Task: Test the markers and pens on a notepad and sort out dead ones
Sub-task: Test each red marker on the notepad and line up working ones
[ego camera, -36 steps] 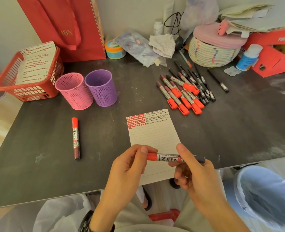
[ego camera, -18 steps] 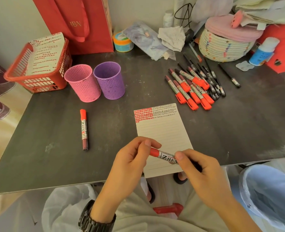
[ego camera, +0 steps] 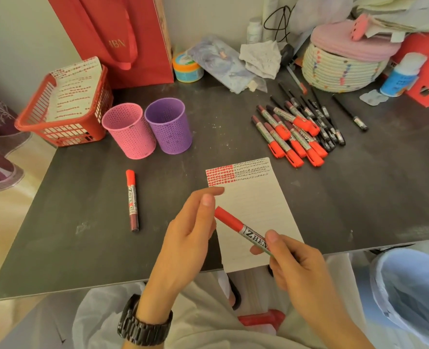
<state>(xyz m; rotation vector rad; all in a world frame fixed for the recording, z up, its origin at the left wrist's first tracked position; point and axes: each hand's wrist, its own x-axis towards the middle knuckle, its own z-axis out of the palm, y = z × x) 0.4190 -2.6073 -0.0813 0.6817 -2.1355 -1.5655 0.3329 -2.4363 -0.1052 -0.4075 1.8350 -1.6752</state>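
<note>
A red-capped marker (ego camera: 233,221) is held over the lined notepad (ego camera: 256,197), cap pointing up-left, and my right hand (ego camera: 301,268) grips its barrel. My left hand (ego camera: 188,238) hovers right beside the cap with thumb and forefinger lifted off it and fingers relaxed. The notepad's top rows carry red and black test marks. A heap of red-capped markers (ego camera: 291,137) and black pens (ego camera: 326,122) lies at the right rear of the table. One more red-capped marker (ego camera: 132,197) lies alone to the left of the notepad.
A pink mesh cup (ego camera: 129,132) and a purple one (ego camera: 169,124) stand behind the notepad, with a red basket (ego camera: 65,132) holding marked paper to their left. A woven basket (ego camera: 339,71) and clutter line the back. A lined bin (ego camera: 414,285) sits below the table's right front.
The marker has tilted from level to cap up-left. My left fingers, which pinched the cap, have come off it. The camera view has shifted closer to the table.
</note>
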